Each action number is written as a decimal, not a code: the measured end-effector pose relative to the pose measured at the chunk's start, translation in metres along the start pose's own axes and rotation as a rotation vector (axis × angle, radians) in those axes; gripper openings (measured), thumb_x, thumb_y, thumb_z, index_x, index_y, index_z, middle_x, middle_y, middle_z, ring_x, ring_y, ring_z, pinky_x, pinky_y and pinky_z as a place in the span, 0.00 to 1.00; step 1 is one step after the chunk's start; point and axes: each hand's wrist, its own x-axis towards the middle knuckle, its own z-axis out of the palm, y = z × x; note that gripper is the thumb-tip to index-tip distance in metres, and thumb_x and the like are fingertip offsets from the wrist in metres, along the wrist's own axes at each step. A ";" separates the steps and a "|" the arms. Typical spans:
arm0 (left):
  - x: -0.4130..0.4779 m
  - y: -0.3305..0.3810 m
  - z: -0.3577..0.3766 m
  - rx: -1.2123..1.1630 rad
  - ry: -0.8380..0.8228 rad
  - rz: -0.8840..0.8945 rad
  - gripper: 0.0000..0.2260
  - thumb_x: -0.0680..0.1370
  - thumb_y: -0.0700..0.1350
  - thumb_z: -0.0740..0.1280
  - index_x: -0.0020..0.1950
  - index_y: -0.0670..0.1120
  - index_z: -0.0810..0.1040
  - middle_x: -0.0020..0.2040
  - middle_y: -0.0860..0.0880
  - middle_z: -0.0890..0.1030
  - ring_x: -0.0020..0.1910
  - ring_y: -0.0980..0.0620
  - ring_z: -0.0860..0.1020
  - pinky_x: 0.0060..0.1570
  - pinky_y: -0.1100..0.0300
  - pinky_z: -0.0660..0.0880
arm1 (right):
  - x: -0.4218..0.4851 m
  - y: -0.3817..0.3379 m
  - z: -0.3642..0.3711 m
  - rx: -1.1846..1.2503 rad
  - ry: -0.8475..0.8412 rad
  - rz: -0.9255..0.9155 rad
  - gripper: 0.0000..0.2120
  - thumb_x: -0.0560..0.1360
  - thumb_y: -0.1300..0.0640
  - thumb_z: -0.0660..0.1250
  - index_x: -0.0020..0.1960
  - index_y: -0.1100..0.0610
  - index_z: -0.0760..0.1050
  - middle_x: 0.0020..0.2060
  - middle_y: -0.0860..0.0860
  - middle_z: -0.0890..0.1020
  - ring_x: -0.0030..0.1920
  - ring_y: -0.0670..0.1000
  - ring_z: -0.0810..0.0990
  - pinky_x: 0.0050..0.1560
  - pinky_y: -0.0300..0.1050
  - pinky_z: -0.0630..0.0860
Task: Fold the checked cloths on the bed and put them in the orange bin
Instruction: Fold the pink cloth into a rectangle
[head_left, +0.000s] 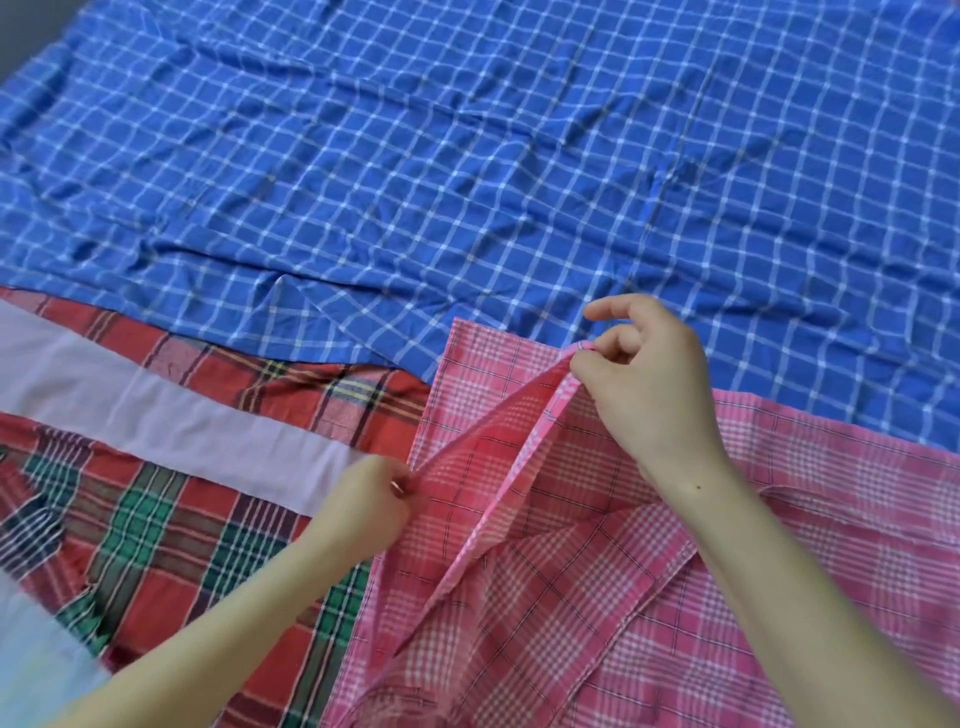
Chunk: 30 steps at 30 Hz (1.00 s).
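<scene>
Because the pink checked cloth (597, 597) is thin, soft and floppy, its edges are best to hold. It lies on the near right side of the bed (156, 410). Both arms reach forward: the right hand (644, 384) pinches its lifted hem, the left hand (374, 499) pinches a fold.

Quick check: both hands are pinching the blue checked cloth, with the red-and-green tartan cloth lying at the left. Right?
Not the blue one. The head view shows the left hand and the right hand both pinching the pink checked cloth; the blue checked cloth lies spread beyond it. The red-and-green tartan cloth does lie at the left.
</scene>
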 end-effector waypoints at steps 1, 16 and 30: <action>0.000 -0.002 -0.006 -0.018 -0.004 0.005 0.12 0.75 0.44 0.70 0.32 0.52 0.72 0.26 0.55 0.73 0.23 0.60 0.71 0.22 0.70 0.62 | 0.000 0.000 0.001 0.002 0.003 -0.005 0.12 0.71 0.67 0.65 0.50 0.52 0.73 0.30 0.57 0.78 0.26 0.43 0.70 0.43 0.35 0.69; 0.071 0.055 -0.022 -0.247 0.260 0.003 0.20 0.76 0.58 0.65 0.58 0.44 0.73 0.47 0.48 0.77 0.44 0.49 0.75 0.40 0.58 0.67 | 0.009 0.055 0.019 -0.233 0.009 0.090 0.15 0.77 0.67 0.57 0.59 0.58 0.75 0.48 0.50 0.81 0.50 0.49 0.78 0.49 0.39 0.72; -0.054 0.082 0.091 0.337 0.147 0.730 0.20 0.74 0.62 0.58 0.47 0.46 0.76 0.36 0.52 0.77 0.30 0.52 0.76 0.24 0.61 0.66 | -0.069 0.155 -0.102 -0.938 -0.170 -0.115 0.25 0.62 0.69 0.72 0.58 0.54 0.78 0.51 0.50 0.81 0.54 0.56 0.76 0.60 0.55 0.67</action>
